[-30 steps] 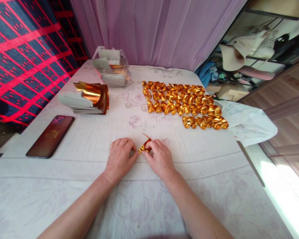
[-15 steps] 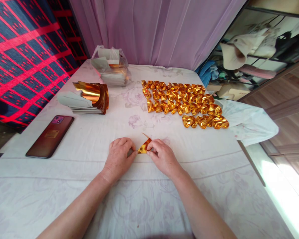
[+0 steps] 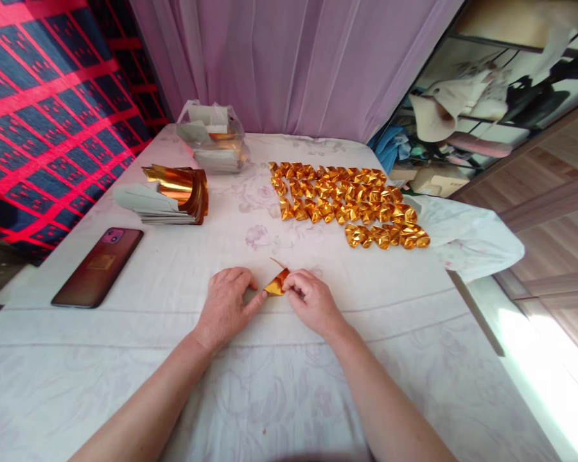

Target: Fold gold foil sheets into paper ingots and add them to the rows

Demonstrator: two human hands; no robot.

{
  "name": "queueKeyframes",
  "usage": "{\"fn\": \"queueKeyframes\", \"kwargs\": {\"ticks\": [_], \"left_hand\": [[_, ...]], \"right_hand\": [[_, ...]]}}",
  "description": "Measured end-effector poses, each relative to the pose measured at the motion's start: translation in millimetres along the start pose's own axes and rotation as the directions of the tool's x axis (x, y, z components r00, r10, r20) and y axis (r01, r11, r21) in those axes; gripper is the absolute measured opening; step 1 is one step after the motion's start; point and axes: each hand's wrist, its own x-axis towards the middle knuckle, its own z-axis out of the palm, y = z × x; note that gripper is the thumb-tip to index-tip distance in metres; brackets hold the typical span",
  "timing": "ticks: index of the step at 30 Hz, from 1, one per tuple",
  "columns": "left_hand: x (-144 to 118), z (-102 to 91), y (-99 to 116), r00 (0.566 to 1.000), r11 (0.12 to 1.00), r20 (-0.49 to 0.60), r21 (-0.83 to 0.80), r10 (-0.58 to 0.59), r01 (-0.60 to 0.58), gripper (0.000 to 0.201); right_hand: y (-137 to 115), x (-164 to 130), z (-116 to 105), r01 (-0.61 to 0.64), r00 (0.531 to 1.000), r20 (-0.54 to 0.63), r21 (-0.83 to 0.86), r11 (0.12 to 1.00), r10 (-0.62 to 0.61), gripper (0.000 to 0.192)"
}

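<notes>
A small piece of gold foil paper [image 3: 276,283], folded to a point, lies on the table between my hands. A thin strip of it sticks up at the top. My left hand [image 3: 227,300] rests on the cloth with curved fingers, its thumb tip pressing the paper's left corner. At the opposite edge, my right hand [image 3: 312,296] pinches the paper between thumb and bent fingers. Beyond them, several rows of folded gold foil pieces [image 3: 337,192] stand at the right. A curved stack of gold foil sheets [image 3: 176,196] with pale backs sits at the left.
A brown phone [image 3: 99,268] lies on the left of the cloth-covered table [image 3: 173,385]. Behind the stack is a clear plastic bag [image 3: 214,141] holding more sheets. A purple curtain [image 3: 279,70] hangs at the back. Cluttered shelves [image 3: 481,122] stand to the right.
The view has shifted slightly. My left index finger has moved a little away from the thumb at the foil paper's corner. My right hand keeps its pinch.
</notes>
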Motion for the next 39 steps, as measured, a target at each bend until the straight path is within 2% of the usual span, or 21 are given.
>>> {"fn": "queueKeyframes", "kwargs": {"ticks": [4, 7, 8, 11, 17, 27, 32, 39], "left_hand": [[-0.8, 1.2, -0.9, 1.0, 1.0, -0.009, 0.01, 0.002, -0.002, 0.022], [-0.9, 1.9, -2.8, 1.0, 1.0, -0.004, 0.005, 0.02, -0.02, 0.024], [-0.9, 2.1, -3.4, 1.0, 1.0, -0.003, 0.006, 0.027, -0.027, 0.025], [-0.9, 2.7, -4.4, 0.999, 0.999, -0.013, 0.025, 0.041, -0.041, 0.025], [0.1, 4.0, -2.6, 0.998, 0.995, -0.032, 0.084, 0.048, -0.045, 0.015], [1.0, -0.8, 4.9, 0.994, 0.974, -0.105, 0.228, 0.031, -0.007, 0.013], [1.1, -1.4, 5.6, 0.994, 0.959, -0.1, 0.284, 0.032, -0.002, 0.016], [-6.9, 2.9, 7.8, 0.991, 0.954, -0.099, 0.292, 0.095, -0.062, 0.025]], "right_hand": [[5.4, -2.1, 3.9, 0.026, 0.984, -0.177, 0.045, 0.999, -0.018, 0.019], [14.5, -2.3, 2.7, -0.081, 0.919, -0.387, -0.006, 0.997, 0.073, 0.018], [17.4, -1.9, 1.9, -0.124, 0.906, -0.413, -0.049, 0.991, 0.093, 0.017], [21.7, 0.3, 0.6, -0.164, 0.92, -0.376, -0.123, 0.979, 0.107, 0.023], [12.1, 3.2, 2.9, -0.106, 0.97, -0.237, -0.188, 0.976, 0.06, 0.029], [8.6, -2.2, 3.3, -0.054, 0.985, -0.174, -0.211, 0.976, 0.017, 0.043], [6.2, -4.6, 4.2, -0.014, 0.988, -0.151, -0.214, 0.977, -0.019, 0.033], [3.1, -5.3, 6.0, 0.02, 0.989, -0.137, -0.23, 0.973, -0.052, 0.031]]}}
